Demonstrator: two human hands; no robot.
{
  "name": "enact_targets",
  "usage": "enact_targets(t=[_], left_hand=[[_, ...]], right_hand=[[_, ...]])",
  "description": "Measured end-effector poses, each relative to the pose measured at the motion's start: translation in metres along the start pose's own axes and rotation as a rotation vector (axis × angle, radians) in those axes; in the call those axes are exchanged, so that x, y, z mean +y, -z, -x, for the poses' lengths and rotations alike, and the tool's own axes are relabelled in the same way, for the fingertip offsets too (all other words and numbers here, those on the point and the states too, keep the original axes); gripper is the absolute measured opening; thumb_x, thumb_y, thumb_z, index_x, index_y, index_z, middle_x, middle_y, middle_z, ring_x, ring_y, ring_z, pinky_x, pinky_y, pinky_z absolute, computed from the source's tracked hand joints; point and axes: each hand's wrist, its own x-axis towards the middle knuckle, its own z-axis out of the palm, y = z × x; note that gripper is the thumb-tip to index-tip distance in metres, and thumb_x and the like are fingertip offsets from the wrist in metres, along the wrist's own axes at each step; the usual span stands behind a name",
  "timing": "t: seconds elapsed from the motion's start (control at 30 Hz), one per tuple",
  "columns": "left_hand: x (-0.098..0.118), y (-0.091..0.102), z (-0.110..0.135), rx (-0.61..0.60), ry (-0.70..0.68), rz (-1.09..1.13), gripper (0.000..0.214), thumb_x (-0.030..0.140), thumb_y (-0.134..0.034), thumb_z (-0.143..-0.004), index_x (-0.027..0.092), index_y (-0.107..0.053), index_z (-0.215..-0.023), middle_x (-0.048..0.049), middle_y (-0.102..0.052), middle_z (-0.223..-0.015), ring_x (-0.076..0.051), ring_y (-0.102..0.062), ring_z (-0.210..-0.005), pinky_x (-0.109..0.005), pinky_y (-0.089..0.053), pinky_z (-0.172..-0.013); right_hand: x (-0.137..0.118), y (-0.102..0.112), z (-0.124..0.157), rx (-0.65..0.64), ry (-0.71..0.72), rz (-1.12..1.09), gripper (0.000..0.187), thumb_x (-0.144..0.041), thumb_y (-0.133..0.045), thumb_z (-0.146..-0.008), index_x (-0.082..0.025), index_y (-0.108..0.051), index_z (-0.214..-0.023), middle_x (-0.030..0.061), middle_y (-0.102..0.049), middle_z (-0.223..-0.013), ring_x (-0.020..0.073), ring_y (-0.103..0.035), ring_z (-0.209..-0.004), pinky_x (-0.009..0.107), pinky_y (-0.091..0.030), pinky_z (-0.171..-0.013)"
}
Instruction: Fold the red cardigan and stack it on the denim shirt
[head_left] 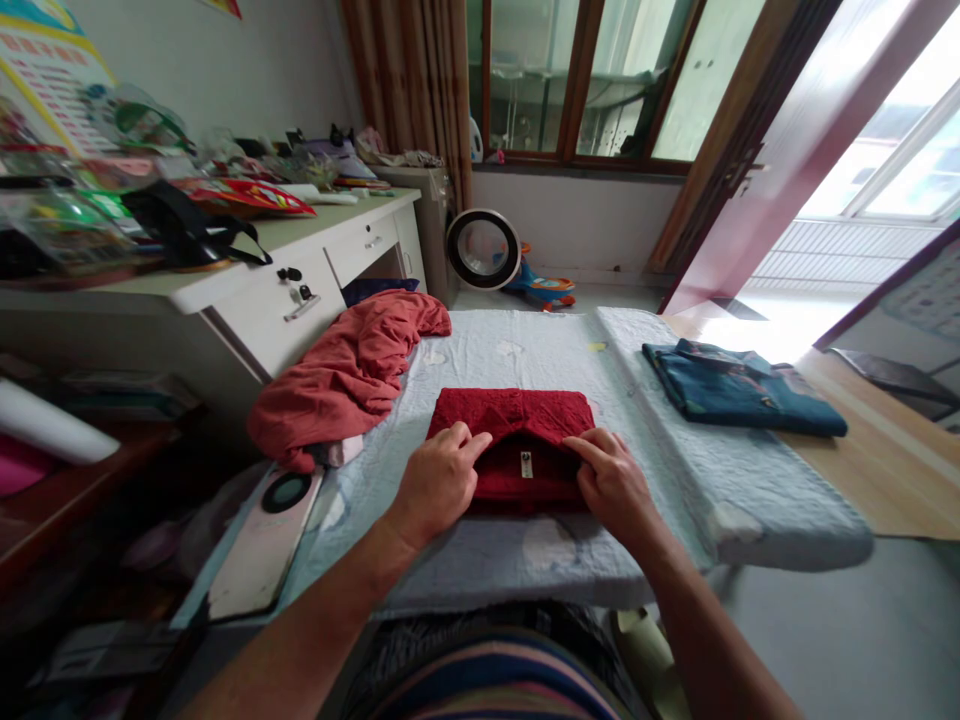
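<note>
A dark red folded garment (517, 408) lies on the pale blue cloth-covered table (495, 345) right in front of me. Its neck opening faces me, with a small white label (526, 465) inside. My left hand (442, 475) pinches the left side of the opening's edge between thumb and fingers. On the other side, my right hand (611, 475) grips the same edge in the same way. Between the two hands the edge arches up slightly. Some fingertips are hidden behind the fabric.
To the left a crumpled coral-red cloth (352, 370) is heaped beside a pale flat object with a dark round spot (262, 540). A folded dark blue garment (739, 385) rests at the right. The cluttered white desk (300, 275) borders the left; a round-topped fan-like object (484, 250) stands behind.
</note>
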Motion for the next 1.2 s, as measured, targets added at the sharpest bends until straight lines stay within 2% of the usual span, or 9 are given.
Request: enact_targets(t=[0.13,0.23,0.37,0.47,0.6,0.73,0.83,0.93,1.2], left_hand=[[-0.002,0.000,-0.002,-0.138,-0.062,0.013,0.036,0.014,-0.053,-0.083,0.024,-0.066,-0.115,-0.0055,-0.059,-0.099,-0.021,-0.059,-0.092,-0.036,-0.047,-0.088],[0.005,0.004,-0.016,-0.088,-0.085,0.012,0.024,0.034,-0.054,-0.090,0.021,-0.069,-0.105,-0.0073,-0.063,-0.104,-0.024,-0.058,-0.098,-0.040,-0.045,-0.093],[0.025,-0.003,-0.044,0.031,-0.131,0.049,0.039,0.035,-0.042,-0.097,0.014,-0.057,-0.127,-0.0115,-0.057,-0.132,-0.023,-0.049,-0.124,-0.038,-0.034,-0.109],[0.041,-0.024,-0.054,-0.041,-0.059,0.031,0.053,0.046,-0.036,-0.098,0.010,-0.049,-0.136,-0.0164,-0.050,-0.142,-0.028,-0.042,-0.133,-0.042,-0.032,-0.111],[0.053,-0.050,-0.048,-0.106,0.005,0.000,0.071,0.064,-0.039,-0.091,0.017,-0.042,-0.144,-0.0201,-0.040,-0.149,-0.038,-0.035,-0.137,-0.054,-0.030,-0.110],[0.055,-0.057,-0.040,-0.141,-0.015,-0.001,0.076,0.070,-0.044,-0.085,0.027,-0.036,-0.147,-0.0169,-0.031,-0.155,-0.042,-0.027,-0.141,-0.059,-0.026,-0.110],[0.055,-0.057,-0.038,-0.132,-0.014,-0.003,0.081,0.067,-0.049,-0.085,0.026,-0.028,-0.151,-0.0188,-0.029,-0.155,-0.042,-0.024,-0.142,-0.059,-0.024,-0.111],[0.057,-0.058,-0.035,-0.116,0.004,0.003,0.086,0.061,-0.055,-0.084,0.024,-0.019,-0.153,-0.0207,-0.025,-0.156,-0.041,-0.022,-0.143,-0.059,-0.023,-0.111],[0.058,-0.060,-0.033,-0.134,-0.010,0.030,0.076,0.066,-0.048,-0.085,0.024,-0.036,-0.147,-0.0180,-0.024,-0.157,-0.042,-0.020,-0.143,-0.063,-0.020,-0.111]], right_hand=[[-0.001,-0.007,0.008,-0.109,0.005,0.051,0.045,-0.005,-0.046,-0.077,-0.023,-0.070,-0.111,0.0067,-0.059,-0.097,0.0215,-0.053,-0.093,0.036,-0.047,-0.089],[0.000,-0.011,0.011,-0.126,0.009,0.069,0.043,-0.007,-0.048,-0.079,-0.024,-0.071,-0.112,0.0073,-0.059,-0.099,0.0219,-0.053,-0.093,0.037,-0.047,-0.089],[-0.001,-0.012,0.013,-0.113,0.015,0.060,0.042,-0.009,-0.049,-0.080,-0.023,-0.070,-0.114,0.0084,-0.060,-0.101,0.0229,-0.053,-0.095,0.039,-0.047,-0.090],[-0.002,-0.009,0.016,-0.110,0.022,0.013,0.039,-0.011,-0.049,-0.082,-0.022,-0.069,-0.114,0.0089,-0.062,-0.103,0.0230,-0.054,-0.096,0.040,-0.047,-0.090],[0.002,0.005,0.019,-0.130,-0.004,-0.183,0.027,-0.021,-0.048,-0.090,-0.022,-0.071,-0.103,0.0068,-0.066,-0.098,0.0203,-0.059,-0.093,0.036,-0.047,-0.088],[0.009,0.019,0.004,-0.029,-0.193,-0.337,0.028,-0.031,-0.044,-0.094,-0.022,-0.070,-0.092,0.0037,-0.070,-0.089,0.0179,-0.064,-0.086,0.031,-0.050,-0.081],[0.014,0.014,-0.020,0.120,-0.228,-0.307,0.029,-0.031,-0.042,-0.094,-0.023,-0.068,-0.105,0.0048,-0.071,-0.102,0.0196,-0.064,-0.097,0.034,-0.048,-0.090],[0.021,-0.008,-0.043,0.129,-0.159,-0.231,0.038,-0.027,-0.037,-0.094,-0.020,-0.060,-0.123,0.0099,-0.063,-0.126,0.0216,-0.056,-0.118,0.039,-0.042,-0.104],[0.036,-0.058,-0.048,-0.320,-0.277,0.168,0.053,-0.032,-0.034,-0.097,-0.020,-0.034,-0.149,0.0089,-0.028,-0.158,0.0262,-0.020,-0.146,0.049,-0.020,-0.116]])
